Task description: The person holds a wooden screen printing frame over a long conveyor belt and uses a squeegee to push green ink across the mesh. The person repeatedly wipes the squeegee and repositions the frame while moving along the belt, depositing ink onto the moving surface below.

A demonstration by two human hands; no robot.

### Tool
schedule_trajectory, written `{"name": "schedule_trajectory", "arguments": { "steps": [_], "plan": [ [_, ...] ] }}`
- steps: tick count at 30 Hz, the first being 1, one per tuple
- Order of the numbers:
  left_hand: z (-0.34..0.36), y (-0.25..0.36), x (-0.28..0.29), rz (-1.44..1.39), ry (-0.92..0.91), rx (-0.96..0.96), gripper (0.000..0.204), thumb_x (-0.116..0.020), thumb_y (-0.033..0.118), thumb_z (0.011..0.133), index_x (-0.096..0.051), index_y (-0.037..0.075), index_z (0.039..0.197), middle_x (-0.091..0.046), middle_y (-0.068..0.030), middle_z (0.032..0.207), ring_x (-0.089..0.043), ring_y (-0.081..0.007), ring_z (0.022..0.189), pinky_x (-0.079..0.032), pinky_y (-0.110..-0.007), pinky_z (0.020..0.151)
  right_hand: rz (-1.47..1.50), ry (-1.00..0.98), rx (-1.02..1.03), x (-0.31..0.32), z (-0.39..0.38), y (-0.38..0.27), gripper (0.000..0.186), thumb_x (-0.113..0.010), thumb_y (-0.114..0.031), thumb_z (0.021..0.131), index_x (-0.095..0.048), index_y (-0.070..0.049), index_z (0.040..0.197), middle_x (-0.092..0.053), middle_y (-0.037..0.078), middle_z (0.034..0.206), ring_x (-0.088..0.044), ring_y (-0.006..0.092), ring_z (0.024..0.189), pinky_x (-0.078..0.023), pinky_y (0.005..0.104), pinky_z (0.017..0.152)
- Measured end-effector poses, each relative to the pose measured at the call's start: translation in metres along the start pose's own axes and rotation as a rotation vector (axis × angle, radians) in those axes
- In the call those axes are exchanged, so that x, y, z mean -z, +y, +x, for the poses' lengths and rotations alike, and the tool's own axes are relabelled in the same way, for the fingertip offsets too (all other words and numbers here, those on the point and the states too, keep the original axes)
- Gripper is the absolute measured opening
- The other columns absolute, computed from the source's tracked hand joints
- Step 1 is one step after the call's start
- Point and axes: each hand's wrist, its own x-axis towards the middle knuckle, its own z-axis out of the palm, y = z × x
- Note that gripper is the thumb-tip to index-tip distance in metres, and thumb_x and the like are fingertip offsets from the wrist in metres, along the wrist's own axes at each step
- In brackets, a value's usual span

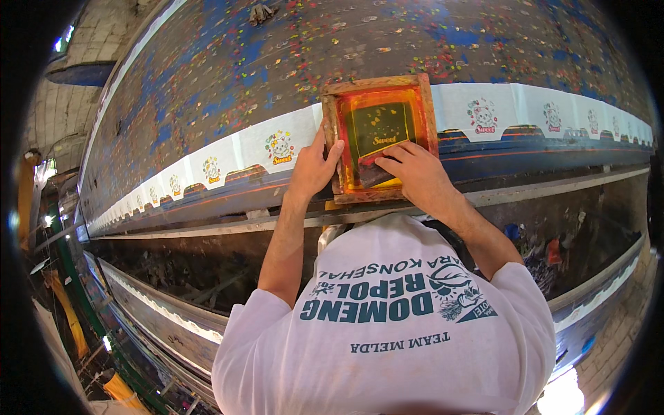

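A wooden printing screen (377, 83) with orange-red ink around an olive stencil lies over a row of white cut pieces (456, 97) bearing small colourful cartoon prints. My left hand (312, 166) grips the screen's left side, thumb along the frame. My right hand (418, 173) has its fingers on a dark squeegee (373, 174) in the lower half of the screen, with yellow ink along the blade. What lies directly beneath the screen is hidden.
The long, paint-speckled table (228, 69) curves across the view, with a rail (498, 195) along its near edge. A crumpled scrap (263, 14) lies at the far side. Below are a dark littered gap and another long table (166, 308); yellow cloths (66, 311) hang at lower left.
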Motion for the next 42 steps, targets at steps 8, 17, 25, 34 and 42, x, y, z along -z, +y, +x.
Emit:
{"name": "schedule_trajectory", "arguments": {
  "steps": [8, 17, 25, 34, 42],
  "plan": [
    [-0.010, -0.002, -0.008, -0.014, 0.093, -0.004, 0.067, -0.067, 0.049, 0.115, -0.056, 0.006, 0.165, -0.081, -0.0195, 0.088, -0.079, -0.0317, 0.073, -0.061, -0.044, 0.072, 0.011, 0.154, -0.031, 0.018, 0.057, 0.035, 0.052, -0.076, 0.006, 0.084, -0.078, -0.010, 0.134, -0.077, 0.011, 0.126, -0.069, 0.0361, 0.126, -0.056, 0.0482, 0.112],
    [-0.003, -0.006, -0.009, 0.082, 0.043, -0.019, 0.083, -0.062, 0.056, 0.112, -0.045, -0.005, 0.164, -0.078, -0.0267, 0.084, -0.078, -0.0500, 0.082, -0.063, -0.059, 0.077, 0.013, 0.151, -0.222, 0.009, 0.045, 0.011, 0.058, -0.069, 0.016, 0.084, -0.077, -0.008, 0.137, -0.075, 0.013, 0.137, -0.068, 0.0371, 0.131, -0.055, 0.0478, 0.114],
    [0.006, 0.001, 0.003, 0.076, -0.131, -0.015, 0.094, -0.061, 0.050, 0.114, -0.018, -0.008, 0.175, -0.075, -0.0343, 0.083, -0.076, -0.0563, 0.080, -0.061, -0.063, 0.074, -0.073, 0.111, -0.330, -0.009, -0.003, -0.042, 0.063, -0.069, 0.014, 0.080, -0.077, -0.009, 0.138, -0.074, 0.010, 0.141, -0.066, 0.0361, 0.136, -0.056, 0.0470, 0.115],
    [0.013, -0.006, 0.001, 0.047, -0.125, -0.024, 0.112, -0.076, 0.040, 0.094, -0.017, -0.009, 0.175, -0.078, -0.0336, 0.090, -0.079, -0.0540, 0.085, -0.065, -0.060, 0.081, -0.028, 0.060, -0.319, 0.000, 0.000, -0.040, 0.064, -0.069, 0.012, 0.080, -0.076, -0.009, 0.140, -0.073, 0.010, 0.145, -0.065, 0.0352, 0.136, -0.054, 0.0460, 0.118],
    [0.010, 0.021, -0.014, -0.016, -0.078, -0.002, 0.114, -0.080, 0.031, 0.092, -0.014, -0.003, 0.178, -0.082, -0.0335, 0.106, -0.081, -0.0515, 0.092, -0.067, -0.053, 0.086, -0.043, 0.036, -0.236, 0.021, -0.024, -0.006, 0.060, -0.072, 0.006, 0.085, -0.074, -0.011, 0.143, -0.071, 0.009, 0.144, -0.063, 0.0345, 0.135, -0.050, 0.0472, 0.121]
  ]
}}
